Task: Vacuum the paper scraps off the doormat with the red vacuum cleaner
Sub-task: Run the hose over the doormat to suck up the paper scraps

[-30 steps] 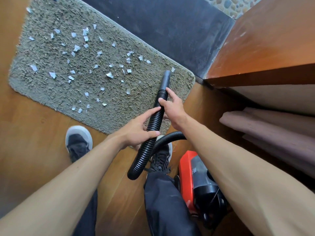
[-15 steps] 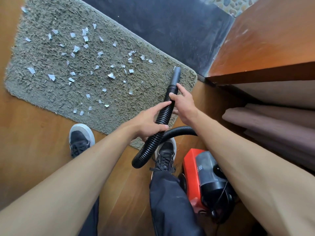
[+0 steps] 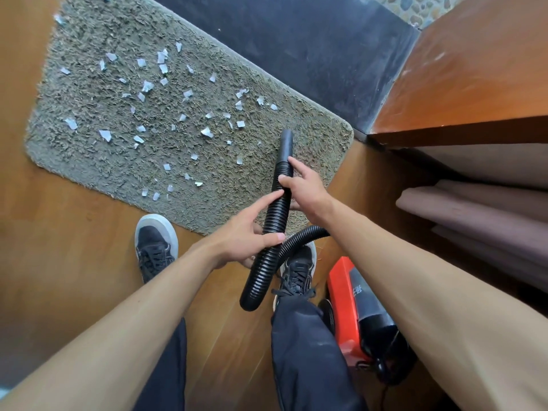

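Head view: both hands hold hose point(image 3: 274, 215) over mat's point(image 3: 89, 161) near-right corner.
Left hand point(image 3: 246, 235) curls round hose, forefinger straight; right hand point(image 3: 305, 188) grips higher up. Scraps point(image 3: 166, 114) litter mat. Vacuum point(image 3: 344, 304) stands off mat, near side.

Soft, even daylight fills the scene, leaving the wooden floor point(image 3: 68, 262) warm and bright and a pale sheen on the cabinet top point(image 3: 474, 69) at upper right. Deep shadow pools under that top's edge and around the red vacuum cleaner point(image 3: 341, 298). The doormat point(image 3: 89, 161) and paper scraps point(image 3: 105, 134) are crisp at centre. Wide-angle distortion bows the mat's edges and swells the forearms point(image 3: 118, 336) at the bottom.
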The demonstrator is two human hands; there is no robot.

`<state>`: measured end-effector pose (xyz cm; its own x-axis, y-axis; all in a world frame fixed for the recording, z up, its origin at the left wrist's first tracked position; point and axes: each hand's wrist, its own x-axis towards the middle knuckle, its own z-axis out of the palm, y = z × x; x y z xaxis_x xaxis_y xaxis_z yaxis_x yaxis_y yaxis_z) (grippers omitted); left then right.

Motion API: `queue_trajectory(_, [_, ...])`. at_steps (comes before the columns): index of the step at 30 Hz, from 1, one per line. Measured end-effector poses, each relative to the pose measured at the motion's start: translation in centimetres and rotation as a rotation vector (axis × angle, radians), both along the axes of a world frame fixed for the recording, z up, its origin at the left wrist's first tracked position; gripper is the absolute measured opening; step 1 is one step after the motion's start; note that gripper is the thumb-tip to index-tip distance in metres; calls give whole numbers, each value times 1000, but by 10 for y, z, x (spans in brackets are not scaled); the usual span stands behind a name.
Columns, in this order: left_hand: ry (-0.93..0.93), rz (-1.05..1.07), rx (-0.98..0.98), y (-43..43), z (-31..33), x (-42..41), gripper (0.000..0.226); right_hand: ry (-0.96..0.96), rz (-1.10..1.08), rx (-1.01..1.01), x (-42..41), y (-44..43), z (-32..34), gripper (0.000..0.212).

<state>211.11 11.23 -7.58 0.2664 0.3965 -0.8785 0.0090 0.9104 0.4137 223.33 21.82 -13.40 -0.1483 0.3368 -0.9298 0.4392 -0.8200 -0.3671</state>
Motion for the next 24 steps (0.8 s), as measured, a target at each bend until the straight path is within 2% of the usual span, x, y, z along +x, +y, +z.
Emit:
queue_trajectory(10, [-49, 168, -103, -65, 23, -21, 77, 45, 20, -97, -29, -62, 9, 64])
queue_trajectory(24, [-34, 279, -87, -98, 25, -65, 74, 52, 173, -27, -89, -79, 15, 66])
